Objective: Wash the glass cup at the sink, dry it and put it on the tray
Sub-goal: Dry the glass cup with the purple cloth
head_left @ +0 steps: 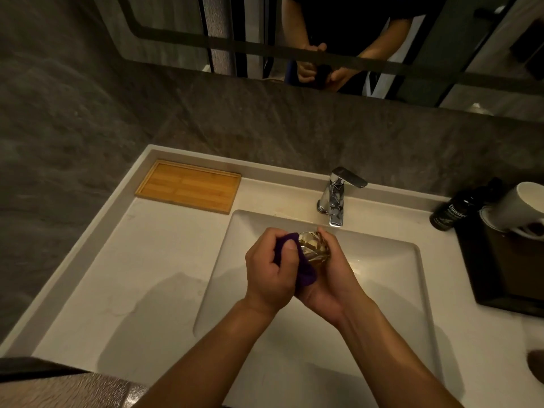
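Over the white sink basin [382, 290], my right hand [329, 278] cradles a faceted glass cup [313, 247] lying on its side. My left hand [269, 275] grips a purple cloth [306, 273] pressed against the cup's left side, and the cloth wraps partly under the cup. Much of the cup is hidden by fingers and cloth. A bamboo tray [188, 185] lies at the back left corner of the counter, with nothing on it. The chrome faucet [337, 195] stands just behind my hands; no water is visibly running.
A dark bottle [450, 213] and a white mug [518, 210] on a black tray [506, 275] sit at the right. A wet patch [159, 298] marks the white counter left of the basin. A mirror [323, 33] hangs above the grey stone wall.
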Demonstrator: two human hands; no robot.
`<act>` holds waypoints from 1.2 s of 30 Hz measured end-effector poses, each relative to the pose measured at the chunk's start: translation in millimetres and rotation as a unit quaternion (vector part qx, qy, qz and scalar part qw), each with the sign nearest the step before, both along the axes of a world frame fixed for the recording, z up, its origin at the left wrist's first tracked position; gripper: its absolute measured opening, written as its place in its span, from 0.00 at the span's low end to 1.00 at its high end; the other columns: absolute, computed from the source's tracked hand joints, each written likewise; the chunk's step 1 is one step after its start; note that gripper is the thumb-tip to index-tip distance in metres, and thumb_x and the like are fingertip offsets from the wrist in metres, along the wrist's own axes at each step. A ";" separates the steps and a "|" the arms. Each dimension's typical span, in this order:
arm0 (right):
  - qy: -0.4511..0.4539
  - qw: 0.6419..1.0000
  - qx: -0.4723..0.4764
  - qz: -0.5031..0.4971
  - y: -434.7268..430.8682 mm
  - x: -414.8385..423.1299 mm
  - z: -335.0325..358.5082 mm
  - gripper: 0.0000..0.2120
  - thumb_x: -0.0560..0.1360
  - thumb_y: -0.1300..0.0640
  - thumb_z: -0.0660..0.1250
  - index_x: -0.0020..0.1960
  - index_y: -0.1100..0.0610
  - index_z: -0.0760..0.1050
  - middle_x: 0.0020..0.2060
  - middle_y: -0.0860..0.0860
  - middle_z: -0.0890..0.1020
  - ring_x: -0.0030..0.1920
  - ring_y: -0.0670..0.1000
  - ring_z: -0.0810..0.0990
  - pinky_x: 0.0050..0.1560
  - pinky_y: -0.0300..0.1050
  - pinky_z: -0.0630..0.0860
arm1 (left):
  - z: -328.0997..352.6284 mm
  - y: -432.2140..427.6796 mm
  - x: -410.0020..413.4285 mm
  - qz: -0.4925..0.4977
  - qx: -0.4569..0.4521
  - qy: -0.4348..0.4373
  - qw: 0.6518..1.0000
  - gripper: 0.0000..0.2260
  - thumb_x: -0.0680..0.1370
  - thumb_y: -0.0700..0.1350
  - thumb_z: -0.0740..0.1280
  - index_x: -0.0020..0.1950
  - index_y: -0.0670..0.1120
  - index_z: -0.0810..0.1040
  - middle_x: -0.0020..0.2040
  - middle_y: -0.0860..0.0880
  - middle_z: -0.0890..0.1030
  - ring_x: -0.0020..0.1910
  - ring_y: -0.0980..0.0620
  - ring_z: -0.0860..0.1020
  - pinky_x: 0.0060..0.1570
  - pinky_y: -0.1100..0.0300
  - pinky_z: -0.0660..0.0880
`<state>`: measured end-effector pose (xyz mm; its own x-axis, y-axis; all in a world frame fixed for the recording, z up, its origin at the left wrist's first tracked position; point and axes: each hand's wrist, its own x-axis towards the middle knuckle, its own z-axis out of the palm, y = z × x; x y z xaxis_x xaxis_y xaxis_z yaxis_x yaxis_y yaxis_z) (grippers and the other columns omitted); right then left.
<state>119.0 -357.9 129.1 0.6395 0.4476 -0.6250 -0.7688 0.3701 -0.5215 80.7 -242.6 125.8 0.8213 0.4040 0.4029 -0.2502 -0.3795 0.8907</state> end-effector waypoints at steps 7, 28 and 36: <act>-0.161 0.975 -0.149 0.017 2.2 2.2 -1.9 0.24 0.79 0.36 0.65 0.61 0.54 0.84 0.57 0.60 0.87 0.58 0.58 0.88 0.51 0.51 0.85 | 2.2 6.6 10.4 -0.014 0.139 0.082 0.987 0.13 0.79 0.56 0.60 0.47 0.49 0.78 0.37 0.53 0.79 0.37 0.55 0.79 0.34 0.57 0.78; -0.059 0.994 -0.082 0.032 7.0 4.7 1.2 0.27 0.81 0.36 0.60 0.61 0.56 0.87 0.53 0.58 0.90 0.50 0.55 0.90 0.48 0.51 0.86 | -5.0 4.2 2.4 0.024 -0.062 0.021 0.998 0.11 0.79 0.53 0.59 0.46 0.48 0.77 0.37 0.55 0.79 0.38 0.57 0.79 0.31 0.68 0.73; -0.291 0.904 -0.307 0.060 4.2 2.2 -3.7 0.25 0.82 0.35 0.59 0.59 0.55 0.80 0.56 0.65 0.85 0.60 0.68 0.82 0.64 0.67 0.78 | 2.5 23.8 24.7 -0.102 -0.379 0.330 0.859 0.14 0.76 0.55 0.65 0.35 0.52 0.84 0.33 0.50 0.82 0.34 0.52 0.81 0.34 0.58 0.77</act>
<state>121.2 -353.7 125.4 0.9096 0.2184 -0.3534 -0.3141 -0.1954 -0.9291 105.4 -218.7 128.4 0.8547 0.1657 -0.4920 0.4110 0.3631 0.8362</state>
